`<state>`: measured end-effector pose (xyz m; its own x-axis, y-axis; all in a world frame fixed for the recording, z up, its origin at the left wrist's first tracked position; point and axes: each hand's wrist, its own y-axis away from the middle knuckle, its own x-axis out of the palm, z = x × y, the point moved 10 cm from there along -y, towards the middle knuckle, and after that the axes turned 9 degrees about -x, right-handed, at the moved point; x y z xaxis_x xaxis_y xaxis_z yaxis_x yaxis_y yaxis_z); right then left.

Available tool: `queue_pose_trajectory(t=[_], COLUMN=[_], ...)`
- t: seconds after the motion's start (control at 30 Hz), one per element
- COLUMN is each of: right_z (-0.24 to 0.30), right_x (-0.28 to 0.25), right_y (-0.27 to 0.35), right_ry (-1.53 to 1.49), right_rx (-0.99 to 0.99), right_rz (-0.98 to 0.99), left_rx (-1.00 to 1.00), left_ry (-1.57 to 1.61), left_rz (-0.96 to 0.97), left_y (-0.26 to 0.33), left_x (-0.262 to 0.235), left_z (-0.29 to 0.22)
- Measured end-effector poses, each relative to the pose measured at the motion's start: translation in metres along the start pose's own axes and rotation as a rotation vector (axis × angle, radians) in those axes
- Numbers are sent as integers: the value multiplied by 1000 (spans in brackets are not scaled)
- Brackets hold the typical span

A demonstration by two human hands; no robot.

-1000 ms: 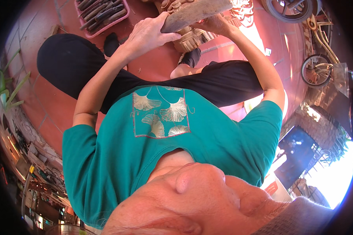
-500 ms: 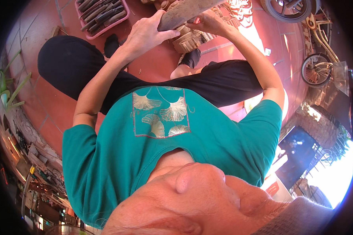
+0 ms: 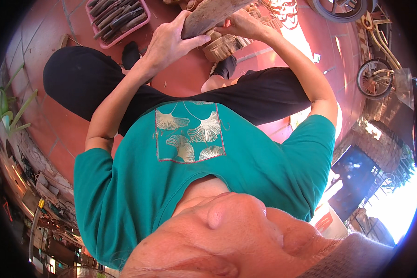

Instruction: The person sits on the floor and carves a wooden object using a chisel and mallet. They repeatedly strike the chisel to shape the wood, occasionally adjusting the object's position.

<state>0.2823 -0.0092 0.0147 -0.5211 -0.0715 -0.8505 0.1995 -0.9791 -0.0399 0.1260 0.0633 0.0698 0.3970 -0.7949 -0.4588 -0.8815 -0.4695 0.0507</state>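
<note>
My left hand is closed round the near end of a long, thick piece of wood, thumb along its lower side. The wood slants up to the right and runs out of the top of the view. Beside its right edge is my right hand, fingers curled in; the wood partly covers whatever they hold. Below both hands a carved wooden block rests on the tiled floor between my legs, its upper part hidden by the wood and hands.
At the upper left stands a pink basket full of dark-handled tools. My bent legs in black trousers frame the work. To the right are a small bicycle wheel and a larger wheel. Green leaves edge the left.
The piece of wood has shifted slightly left and tilted a little, with my left hand moving along. My right hand has drawn slightly left too. The block has stayed about where it was.
</note>
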Motion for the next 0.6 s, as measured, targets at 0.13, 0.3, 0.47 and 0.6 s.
queue_pose_trajectory(t=[0.13, 0.3, 0.47, 0.6], right_z=[14, 2, 17, 0], right_x=[-9, 3, -13, -8], right_y=[2, 1, 1, 7], right_ry=[-70, 11, -3, -86], right_rx=[-145, -49, -118, 58], right_rz=[-144, -8, -148, 30], left_rx=[-79, -12, -13, -106], left_ry=[-223, -118, -127, -231], left_rz=[92, 13, 60, 107], left_y=[-4, 1, -3, -3], left_x=[14, 1, 12, 11], left_z=[13, -4, 12, 16])
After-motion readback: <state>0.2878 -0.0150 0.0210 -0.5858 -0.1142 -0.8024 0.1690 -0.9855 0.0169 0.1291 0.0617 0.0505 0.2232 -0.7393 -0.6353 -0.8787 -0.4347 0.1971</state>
